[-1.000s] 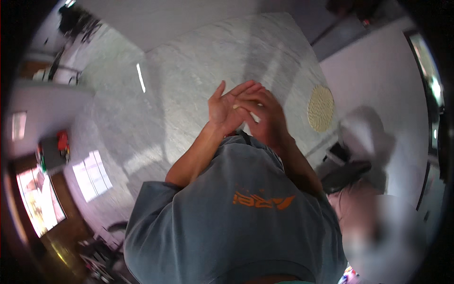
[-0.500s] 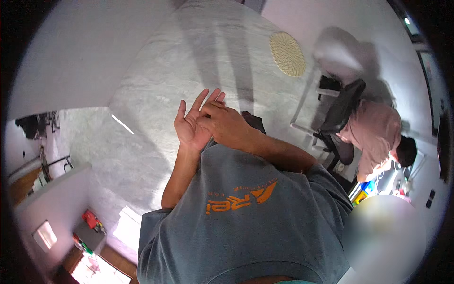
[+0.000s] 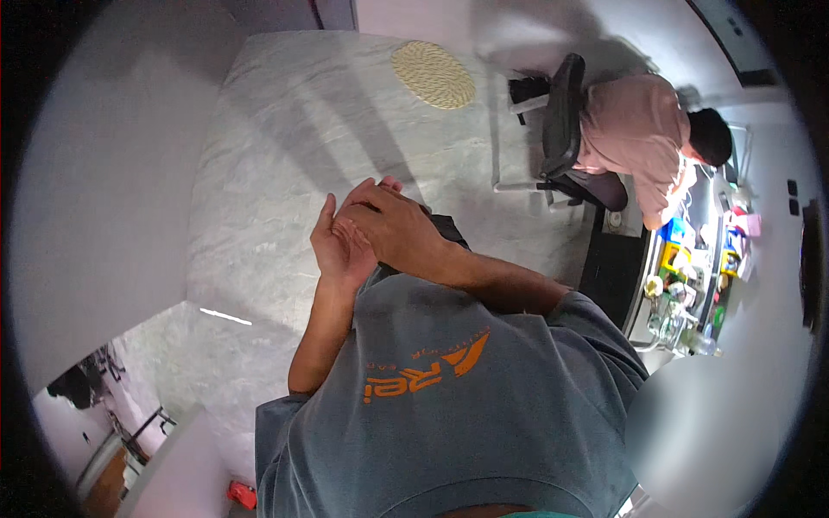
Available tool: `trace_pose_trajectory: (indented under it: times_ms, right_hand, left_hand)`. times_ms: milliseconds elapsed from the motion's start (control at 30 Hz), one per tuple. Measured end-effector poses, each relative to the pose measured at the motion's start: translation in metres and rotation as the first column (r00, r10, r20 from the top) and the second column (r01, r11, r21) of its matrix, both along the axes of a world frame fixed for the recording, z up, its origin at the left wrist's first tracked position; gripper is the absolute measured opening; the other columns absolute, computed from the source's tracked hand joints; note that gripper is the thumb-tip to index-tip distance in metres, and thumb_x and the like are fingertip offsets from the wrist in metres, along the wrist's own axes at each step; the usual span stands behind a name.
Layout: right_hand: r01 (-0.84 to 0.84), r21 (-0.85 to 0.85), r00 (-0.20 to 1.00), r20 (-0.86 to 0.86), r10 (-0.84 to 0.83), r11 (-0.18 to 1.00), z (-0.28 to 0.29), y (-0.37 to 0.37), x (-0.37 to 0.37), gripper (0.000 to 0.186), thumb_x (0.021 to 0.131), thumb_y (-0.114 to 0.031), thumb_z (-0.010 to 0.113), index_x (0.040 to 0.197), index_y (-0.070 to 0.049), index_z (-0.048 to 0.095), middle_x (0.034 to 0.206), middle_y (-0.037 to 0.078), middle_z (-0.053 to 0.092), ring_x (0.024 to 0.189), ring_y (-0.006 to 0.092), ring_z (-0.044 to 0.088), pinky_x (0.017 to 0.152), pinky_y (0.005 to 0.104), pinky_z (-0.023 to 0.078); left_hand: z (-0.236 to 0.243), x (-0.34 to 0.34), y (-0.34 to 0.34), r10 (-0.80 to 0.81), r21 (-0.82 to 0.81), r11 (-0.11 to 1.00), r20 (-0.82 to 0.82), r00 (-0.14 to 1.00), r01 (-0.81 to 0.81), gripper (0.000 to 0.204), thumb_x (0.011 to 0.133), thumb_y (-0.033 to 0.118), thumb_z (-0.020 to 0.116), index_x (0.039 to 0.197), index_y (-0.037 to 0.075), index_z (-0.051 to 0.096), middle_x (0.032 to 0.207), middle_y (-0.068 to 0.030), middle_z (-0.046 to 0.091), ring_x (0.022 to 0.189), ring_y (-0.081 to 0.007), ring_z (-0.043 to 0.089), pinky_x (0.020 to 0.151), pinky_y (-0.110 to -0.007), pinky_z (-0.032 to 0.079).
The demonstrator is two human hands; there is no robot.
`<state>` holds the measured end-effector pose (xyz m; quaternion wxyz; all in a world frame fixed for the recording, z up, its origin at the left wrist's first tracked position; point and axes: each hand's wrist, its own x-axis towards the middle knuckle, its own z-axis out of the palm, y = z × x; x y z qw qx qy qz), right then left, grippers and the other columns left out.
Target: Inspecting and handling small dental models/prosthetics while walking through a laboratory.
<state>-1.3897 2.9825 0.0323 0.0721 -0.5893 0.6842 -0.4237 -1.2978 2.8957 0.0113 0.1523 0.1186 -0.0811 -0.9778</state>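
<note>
My left hand [image 3: 335,249] is turned palm up in front of my grey shirt [image 3: 484,388], its thumb stretched out and its fingers slightly bent. Across its palm and fingers lies my right hand [image 3: 399,231], back upward, with its fingers bent together against the left one. The two hands touch. No object shows in either, though the spot under the right fingers is hidden.
A round woven mat [image 3: 433,75] lies on the grey floor [image 3: 268,112]. At the right, a person [image 3: 639,129] sits on a black chair [image 3: 564,116], bent over a brightly lit, cluttered workbench [image 3: 682,298]. A low wall [image 3: 177,457] stands at lower left.
My right hand has slid farther over my left palm and fingers, covering more of them. The view has turned, bringing more of the workbench into sight.
</note>
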Motion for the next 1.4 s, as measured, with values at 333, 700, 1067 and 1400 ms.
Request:
trace_pose_trajectory:
  times_ms: [333,700,1067,1400]
  right_hand:
    - [0.177,-0.033,0.928,0.339,-0.156,0.984,0.018,0.032,-0.007,0.032,0.081,-0.005,0.071,0.112,-0.002,0.065,0.092,0.009,0.07,0.084,0.0238,0.069,0.071,0.0358,0.056]
    - [0.206,-0.031,0.927,0.325,-0.186,0.978,0.024,0.022,-0.008,0.045,0.081,-0.008,0.076,0.124,-0.006,0.063,0.095,0.011,0.07,0.084,0.0187,0.07,0.073,0.0315,0.057]
    - [0.088,-0.113,0.977,0.202,-0.064,0.99,0.021,-0.005,-0.003,0.043,0.076,-0.002,0.077,0.117,-0.003,0.065,0.097,0.011,0.072,0.088,0.0219,0.071,0.073,0.0319,0.058]
    - [0.138,-0.184,0.97,0.221,-0.096,0.973,0.032,-0.013,-0.004,0.051,0.074,-0.003,0.08,0.122,-0.004,0.062,0.097,0.006,0.074,0.092,0.0189,0.072,0.079,0.0308,0.058]
  left_hand:
    - [0.014,-0.008,0.021,-0.131,-0.013,0.991,-0.042,0.991,0.13,0.058,0.105,0.039,0.022,0.138,-0.003,0.044,0.141,-0.0208,0.049,0.132,-0.0293,0.046,0.113,-0.043,0.034]
    - [0.022,0.006,0.008,-0.041,-0.144,0.989,-0.023,0.999,0.037,0.059,0.105,0.04,0.023,0.142,-0.003,0.041,0.141,-0.0197,0.05,0.133,-0.0304,0.045,0.114,-0.044,0.032]
    - [0.034,-0.005,-0.008,0.048,-0.009,0.999,-0.038,0.998,-0.049,0.066,0.104,0.045,0.015,0.146,-0.002,0.035,0.152,-0.0199,0.036,0.145,-0.0317,0.028,0.12,-0.045,0.022]
    - [0.042,-0.008,-0.011,0.086,-0.179,0.977,-0.156,0.984,-0.114,0.067,0.104,0.046,0.013,0.148,0.0,0.032,0.151,-0.0227,0.035,0.146,-0.0329,0.025,0.121,-0.045,0.02]
